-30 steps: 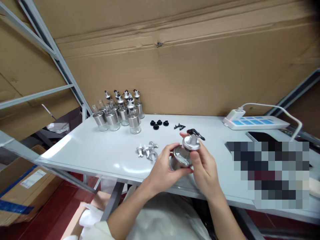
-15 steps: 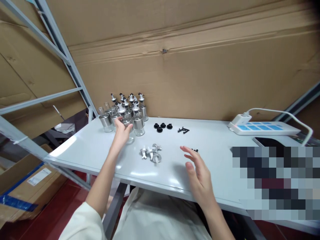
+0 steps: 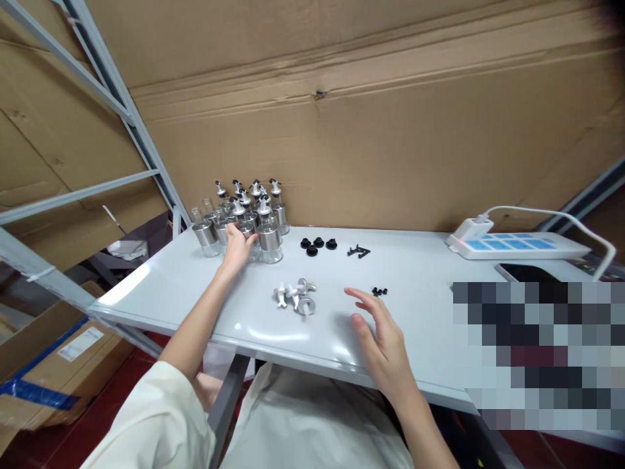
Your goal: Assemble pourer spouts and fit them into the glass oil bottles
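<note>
Within the left hand's (image 3: pixel 237 249) curled grip, a spout-topped bottle (image 3: pixel 246 228) stands upright; neighbour bottle (image 3: pixel 270 238) just past thumb, so release evenly, withdraw straight back. Right hand (image 3: pixel 383 342) empty, fingers loosely spread.

Bottles (image 3: pixel 269 240) left on table (image 3: pixel 430 319); power strip (image 3: pixel 517 246) right

We're rocking a loose, off-white sleeve (image 3: pixel 156 417) that's kinda wide and creased. Similar pale fabric (image 3: pixel 312 417) covers our front, and our left hand (image 3: pixel 237 249) and right hand (image 3: pixel 383 342) are bare.
</note>
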A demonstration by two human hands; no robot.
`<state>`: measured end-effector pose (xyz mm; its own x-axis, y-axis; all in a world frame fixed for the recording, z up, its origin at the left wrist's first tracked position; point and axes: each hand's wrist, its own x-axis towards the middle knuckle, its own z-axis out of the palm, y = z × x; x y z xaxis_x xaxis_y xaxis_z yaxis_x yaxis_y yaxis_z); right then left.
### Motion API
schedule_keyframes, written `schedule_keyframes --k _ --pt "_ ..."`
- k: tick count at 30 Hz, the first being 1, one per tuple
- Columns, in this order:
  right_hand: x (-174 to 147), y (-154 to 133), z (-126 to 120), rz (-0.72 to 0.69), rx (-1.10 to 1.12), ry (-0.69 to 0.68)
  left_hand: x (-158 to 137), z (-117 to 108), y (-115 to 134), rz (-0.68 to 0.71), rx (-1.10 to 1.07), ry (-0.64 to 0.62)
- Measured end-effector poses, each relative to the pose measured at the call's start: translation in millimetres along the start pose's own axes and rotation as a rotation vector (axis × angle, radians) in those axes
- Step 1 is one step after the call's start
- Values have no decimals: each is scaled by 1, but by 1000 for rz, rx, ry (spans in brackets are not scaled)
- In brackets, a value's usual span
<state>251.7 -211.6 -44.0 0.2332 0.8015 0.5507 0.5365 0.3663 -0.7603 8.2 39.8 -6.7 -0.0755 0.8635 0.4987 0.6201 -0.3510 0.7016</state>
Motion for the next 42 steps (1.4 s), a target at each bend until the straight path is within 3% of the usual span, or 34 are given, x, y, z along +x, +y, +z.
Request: schedule_keyframes --k 7,13,16,19,22,28,34,42 --pt "-1 -2 1 6 -26 -21 -9 -4 11 -17 69 -39" --pt "0 -5 1 28 -61 -57 -36 -26 39 -48 106 -52" --pt "1 -7 1 38 -94 -92 -67 -34 58 30 17 -194" --pt "1 -7 2 12 -106 -134 -102 -34 73 170 -76 -442" --pt "2 -5 4 -12 -117 -181 -132 -28 78 242 -114 -494" --pt "1 -7 3 -6 -110 -227 -157 -18 75 433 -23 -430" --pt "0 -11 1 30 -111 -262 -160 -8 75 489 123 -338" --pt "0 -12 0 3 -82 -216 -158 -6 70 553 104 -266"
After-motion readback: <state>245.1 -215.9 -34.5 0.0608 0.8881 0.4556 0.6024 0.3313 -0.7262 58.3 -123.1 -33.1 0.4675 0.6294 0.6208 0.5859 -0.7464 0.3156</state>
